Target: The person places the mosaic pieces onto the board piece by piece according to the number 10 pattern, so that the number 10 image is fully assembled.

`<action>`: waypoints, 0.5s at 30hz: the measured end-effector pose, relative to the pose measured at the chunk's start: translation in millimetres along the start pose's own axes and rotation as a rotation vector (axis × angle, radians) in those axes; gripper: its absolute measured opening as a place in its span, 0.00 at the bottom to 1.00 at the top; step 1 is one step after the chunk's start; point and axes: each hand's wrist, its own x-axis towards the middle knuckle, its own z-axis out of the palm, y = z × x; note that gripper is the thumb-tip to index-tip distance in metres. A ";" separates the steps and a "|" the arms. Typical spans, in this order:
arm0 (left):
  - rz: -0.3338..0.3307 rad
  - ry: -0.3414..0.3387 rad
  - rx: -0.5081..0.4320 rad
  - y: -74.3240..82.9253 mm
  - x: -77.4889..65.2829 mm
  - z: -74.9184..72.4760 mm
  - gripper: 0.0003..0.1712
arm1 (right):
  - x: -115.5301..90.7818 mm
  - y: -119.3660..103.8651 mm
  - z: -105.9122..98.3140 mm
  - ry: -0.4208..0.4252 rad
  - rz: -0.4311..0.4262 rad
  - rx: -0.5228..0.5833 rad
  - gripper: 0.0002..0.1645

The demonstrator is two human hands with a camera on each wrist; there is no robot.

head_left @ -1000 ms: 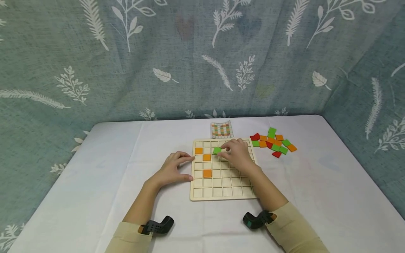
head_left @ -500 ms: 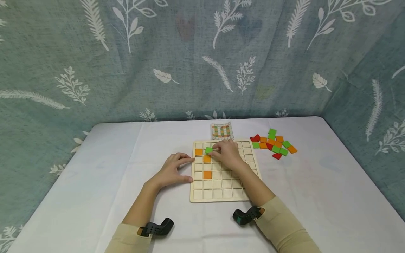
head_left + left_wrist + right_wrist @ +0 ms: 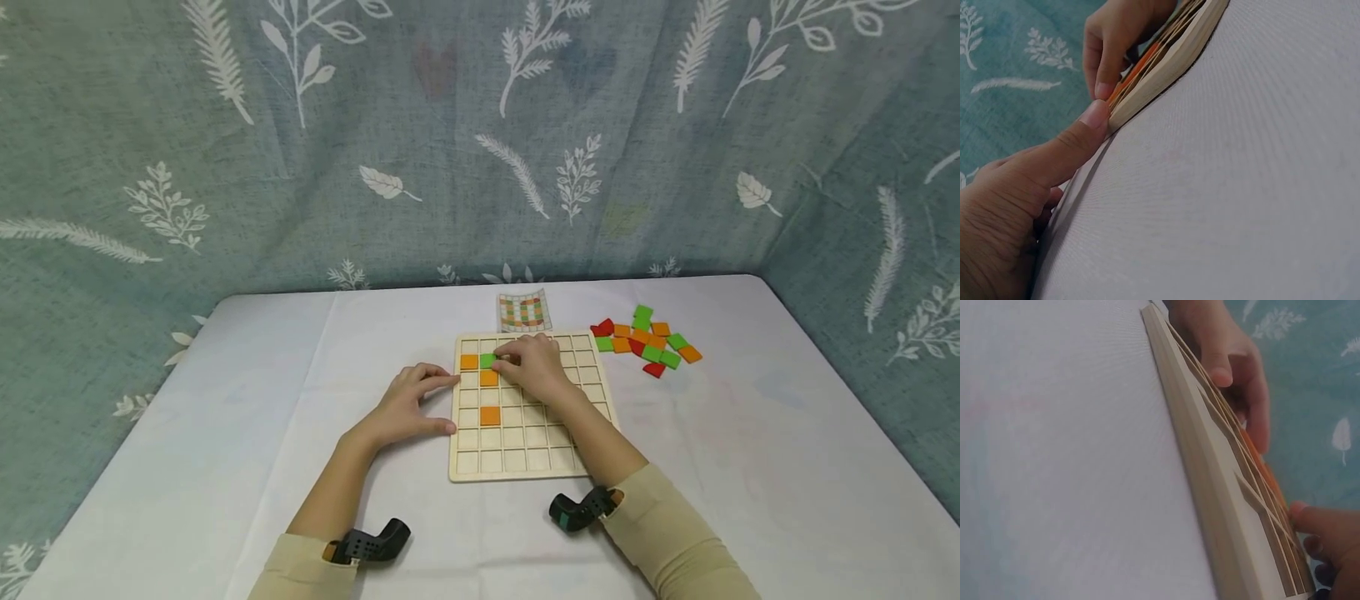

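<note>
A pale wooden grid board (image 3: 517, 460) lies on the table with orange tiles in several of its cells, such as an orange tile (image 3: 490, 416) and another orange tile (image 3: 468, 362). Between two orange ones, a green tile (image 3: 487, 361) lies in or just over a top-row cell. My right hand (image 3: 532, 367) pinches its right edge between thumb and index finger; the contact is partly hidden. With thumb and fingers spread apart, my left hand (image 3: 408, 404) touches the board's left edge. In the left wrist view, the left thumb (image 3: 1085, 128) rests against the board's corner.
Loose red, orange and green tiles (image 3: 651, 354) lie in a cluster right of the board. A printed pattern card (image 3: 523, 311) lies behind it. White cloth covers the table, and a leaf-patterned curtain hangs behind.
My right hand has carried the green tile leftward across the top of the board and lowered it at the cell beside the corner orange tile. My left hand has stayed at the edge.
</note>
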 end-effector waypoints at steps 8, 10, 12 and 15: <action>0.001 0.009 -0.002 0.0 0.7 0.6 0.45 | -1.5 -3.7 -7.0 0.033 0.026 -0.013 0.19; -0.006 0.003 -0.004 0.7 -0.7 0.6 0.45 | -3.4 -3.3 -9.8 0.042 0.022 -0.021 0.20; -0.012 -0.004 -0.007 1.0 -1.5 0.3 0.46 | -5.7 -1.9 -13.5 0.054 0.021 -0.012 0.20; -0.009 -0.001 -0.010 0.5 -2.0 -0.9 0.46 | -9.4 1.8 -21.3 0.083 0.014 0.010 0.20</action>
